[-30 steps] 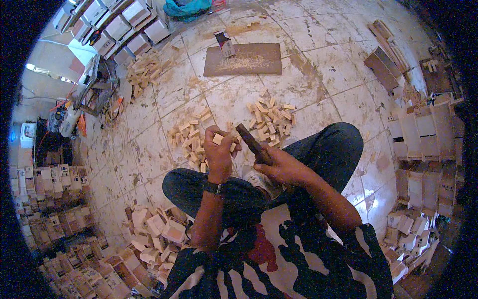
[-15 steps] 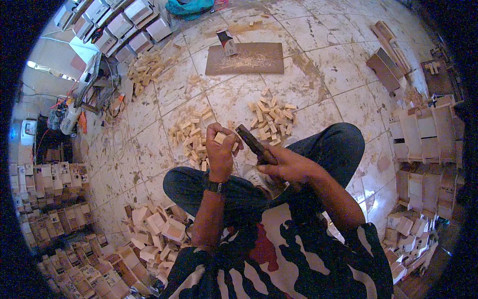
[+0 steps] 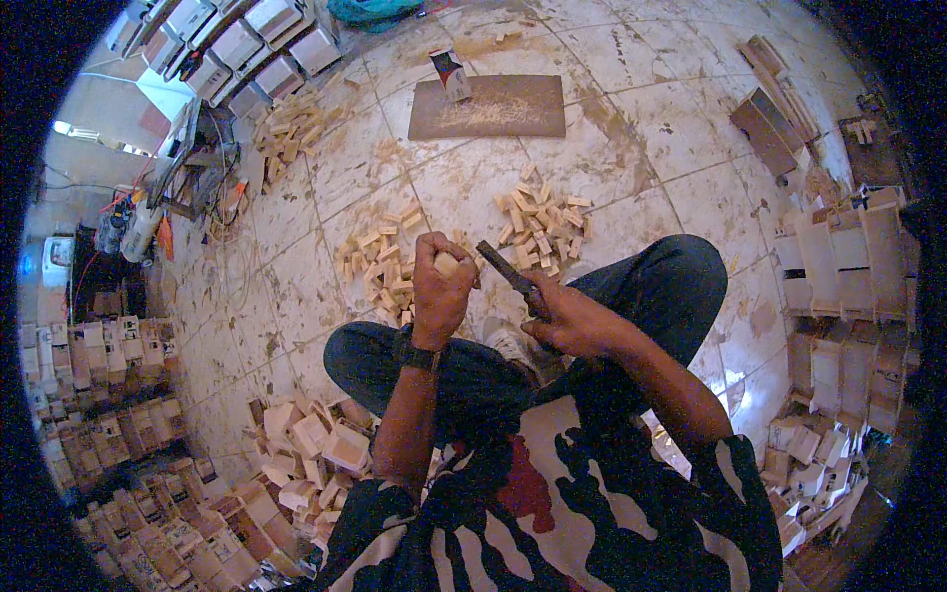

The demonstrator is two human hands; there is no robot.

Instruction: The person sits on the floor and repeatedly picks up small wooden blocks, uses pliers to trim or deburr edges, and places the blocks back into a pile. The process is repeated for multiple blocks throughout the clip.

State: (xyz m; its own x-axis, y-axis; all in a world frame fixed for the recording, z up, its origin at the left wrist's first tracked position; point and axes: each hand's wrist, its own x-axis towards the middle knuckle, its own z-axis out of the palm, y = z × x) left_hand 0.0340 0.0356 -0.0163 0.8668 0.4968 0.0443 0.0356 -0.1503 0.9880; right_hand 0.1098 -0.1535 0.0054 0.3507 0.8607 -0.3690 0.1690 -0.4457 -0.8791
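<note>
The left hand [image 3: 441,286] was closed around a small wood block [image 3: 447,263]. The right hand [image 3: 572,318] gripped a dark blade tool [image 3: 505,274] at its three o'clock. This looked like trimming; the next cut needed steady aim.

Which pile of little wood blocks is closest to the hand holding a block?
The pile just left of the left hand, nearly under it. The other pile lies farther up, beyond the dark tool.

block piles [image 3: 380,266] ahead, bare tiles [image 3: 464,183] beyond
</note>
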